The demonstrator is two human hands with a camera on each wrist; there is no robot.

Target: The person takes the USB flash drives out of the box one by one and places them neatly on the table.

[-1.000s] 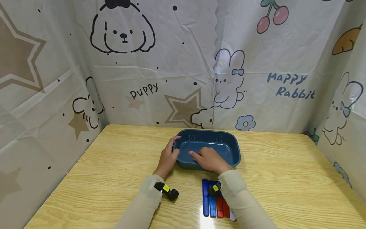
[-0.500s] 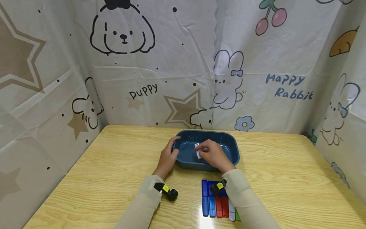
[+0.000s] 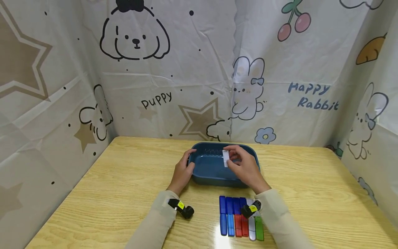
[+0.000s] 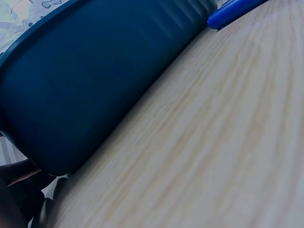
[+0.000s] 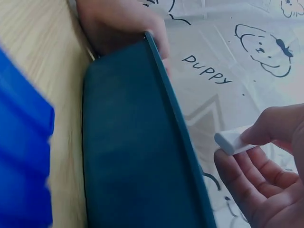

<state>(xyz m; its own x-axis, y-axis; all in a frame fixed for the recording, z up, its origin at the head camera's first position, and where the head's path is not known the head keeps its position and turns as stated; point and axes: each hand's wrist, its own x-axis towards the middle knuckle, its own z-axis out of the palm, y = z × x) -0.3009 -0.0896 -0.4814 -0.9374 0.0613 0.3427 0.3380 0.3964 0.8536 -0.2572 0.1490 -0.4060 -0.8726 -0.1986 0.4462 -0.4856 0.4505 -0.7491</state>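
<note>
My left hand [image 3: 182,171] grips the left end of a dark blue-green plastic bin [image 3: 211,181], thumb at the rim. In the left wrist view, dark fingers [image 4: 23,183] show at the bin's corner. Over the bin's right half, my right hand [image 3: 247,169] pinches a small flat white bar [image 3: 226,158] between thumb and fingers. The right wrist view shows the white bar [image 5: 230,142] with a rounded end, held above the rim. Its exact kind cannot be told. The bin's right end is partly hidden behind the right hand.
Two rows of small bars lie on the table before the bin: dark blue bars [image 3: 229,205], a lighter blue bar [image 3: 223,224], red bars [image 3: 238,225], a white bar [image 3: 252,229], a green bar [image 3: 259,228]. A printed curtain [image 3: 186,69] stands behind the wooden table [image 3: 130,173].
The right hand has moved up and right from low in the bin, bringing out the white bar, which was hidden a second ago. The left hand stays on the bin.
</note>
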